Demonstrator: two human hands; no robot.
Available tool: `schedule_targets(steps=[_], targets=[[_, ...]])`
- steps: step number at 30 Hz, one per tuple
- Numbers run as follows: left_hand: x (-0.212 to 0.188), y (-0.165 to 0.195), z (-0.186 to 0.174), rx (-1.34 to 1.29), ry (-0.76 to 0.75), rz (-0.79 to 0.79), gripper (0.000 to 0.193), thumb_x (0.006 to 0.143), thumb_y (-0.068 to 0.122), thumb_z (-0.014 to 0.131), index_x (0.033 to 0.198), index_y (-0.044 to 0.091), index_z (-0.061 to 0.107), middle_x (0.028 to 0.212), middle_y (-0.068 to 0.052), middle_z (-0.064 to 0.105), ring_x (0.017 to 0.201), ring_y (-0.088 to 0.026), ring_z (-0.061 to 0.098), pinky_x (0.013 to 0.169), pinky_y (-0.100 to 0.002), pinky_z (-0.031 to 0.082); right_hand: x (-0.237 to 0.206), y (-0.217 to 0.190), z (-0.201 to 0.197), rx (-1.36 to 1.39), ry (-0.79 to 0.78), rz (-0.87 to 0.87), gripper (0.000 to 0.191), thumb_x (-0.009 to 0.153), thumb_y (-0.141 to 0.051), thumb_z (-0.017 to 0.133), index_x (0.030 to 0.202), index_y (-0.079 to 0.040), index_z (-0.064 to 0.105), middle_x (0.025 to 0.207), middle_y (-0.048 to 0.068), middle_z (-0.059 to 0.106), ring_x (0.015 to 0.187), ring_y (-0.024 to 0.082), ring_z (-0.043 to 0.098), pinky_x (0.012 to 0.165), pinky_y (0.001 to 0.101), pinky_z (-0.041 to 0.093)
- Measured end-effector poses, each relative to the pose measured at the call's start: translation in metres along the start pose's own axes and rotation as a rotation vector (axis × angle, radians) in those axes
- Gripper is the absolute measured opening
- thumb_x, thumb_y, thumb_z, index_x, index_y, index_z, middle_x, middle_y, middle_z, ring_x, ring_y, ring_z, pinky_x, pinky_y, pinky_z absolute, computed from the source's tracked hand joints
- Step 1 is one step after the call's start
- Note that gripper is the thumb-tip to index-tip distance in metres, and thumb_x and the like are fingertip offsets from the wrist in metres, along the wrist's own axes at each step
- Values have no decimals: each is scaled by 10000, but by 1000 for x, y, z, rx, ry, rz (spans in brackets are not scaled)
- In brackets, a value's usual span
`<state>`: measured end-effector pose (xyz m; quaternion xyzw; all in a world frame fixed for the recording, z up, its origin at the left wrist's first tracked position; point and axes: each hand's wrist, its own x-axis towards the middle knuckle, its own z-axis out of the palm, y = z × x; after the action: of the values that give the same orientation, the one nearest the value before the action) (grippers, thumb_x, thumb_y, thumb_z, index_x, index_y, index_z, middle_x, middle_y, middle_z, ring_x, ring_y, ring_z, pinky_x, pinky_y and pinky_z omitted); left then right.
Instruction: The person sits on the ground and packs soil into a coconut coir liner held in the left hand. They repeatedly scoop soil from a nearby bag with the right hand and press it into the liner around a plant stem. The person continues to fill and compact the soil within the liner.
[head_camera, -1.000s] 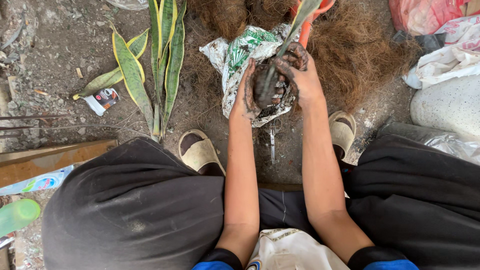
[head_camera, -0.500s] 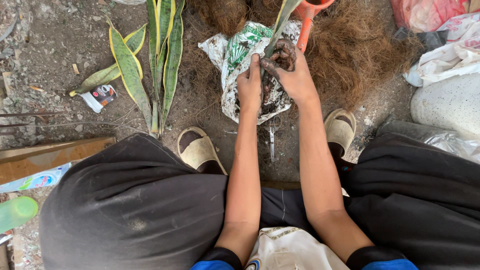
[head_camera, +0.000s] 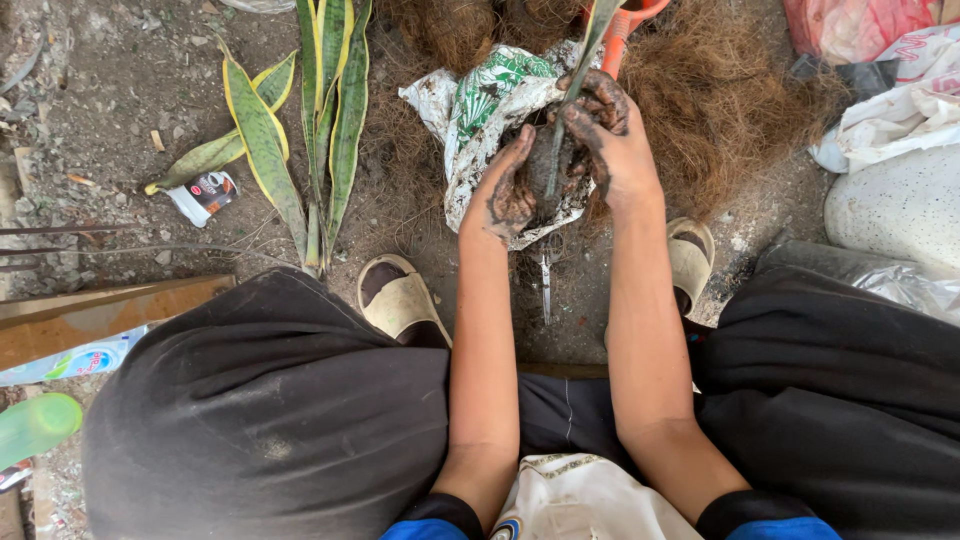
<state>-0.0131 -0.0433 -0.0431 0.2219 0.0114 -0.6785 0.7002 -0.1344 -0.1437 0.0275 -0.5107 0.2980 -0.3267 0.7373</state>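
Note:
My left hand (head_camera: 508, 190) and my right hand (head_camera: 606, 135) are both smeared with dark soil and cupped around a ball of soil (head_camera: 548, 172) at the base of a small plant. The plant's long green leaf (head_camera: 590, 45) rises between my fingers toward the top of the view. I hold the ball above a crumpled white and green plastic bag (head_camera: 478, 110) that lies on the ground. Brown coconut fibre (head_camera: 720, 100) is piled behind and around the bag. A pair of scissors (head_camera: 545, 285) lies on the dirt under my hands.
Several long green leaves with yellow edges (head_camera: 318, 120) lie on the dirt at left, next to a small torn wrapper (head_camera: 203, 195). Beige sandals (head_camera: 398, 300) are on my feet. An orange tool handle (head_camera: 625, 25), white sacks (head_camera: 885, 200), a wooden plank (head_camera: 100, 315) and a green bottle (head_camera: 35, 428) lie around.
Both hands have shifted on the soil ball, the left one moving lower onto its side and the right one closing over the top. The leaf stands more upright.

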Motion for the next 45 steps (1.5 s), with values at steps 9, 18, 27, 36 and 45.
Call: schedule_targets(steps=[9,18,27,36,45], targets=[[-3,3,17,146,46,-48,530,1048,570,449,902,94,629,650,-64,627,401,-158,565,356,-267,477,0,7,1,-269,-93,-84,320,935,-7,764,1230,-8,639,1105,10,701,1041,119,649,983,275,537],[18,-17,5,349,478,188,411,1069,438,554,828,115,634,647,46,542,440,-68,458,370,-262,387,5,11,13,-508,-105,-117,247,966,-20,740,1195,-3,650,1046,21,708,976,122,655,939,282,555],[-3,16,-5,461,375,399,527,994,546,566,733,89,599,541,0,535,377,-112,475,338,-278,369,7,35,4,-290,-74,105,193,1090,-161,606,1211,-44,701,1083,116,697,1010,238,642,977,395,564],[-6,20,-3,359,356,569,568,1014,518,566,777,7,640,546,-51,557,395,-129,493,351,-294,369,-21,97,36,-1453,-86,207,915,745,-344,864,1516,-124,422,1304,326,577,1147,511,578,996,536,467],[-6,20,1,259,402,569,547,1011,501,568,801,0,630,558,-56,542,403,-140,477,367,-301,358,-36,114,38,-1394,27,156,696,813,-185,793,1441,-87,508,1060,254,707,971,434,686,864,511,562]])
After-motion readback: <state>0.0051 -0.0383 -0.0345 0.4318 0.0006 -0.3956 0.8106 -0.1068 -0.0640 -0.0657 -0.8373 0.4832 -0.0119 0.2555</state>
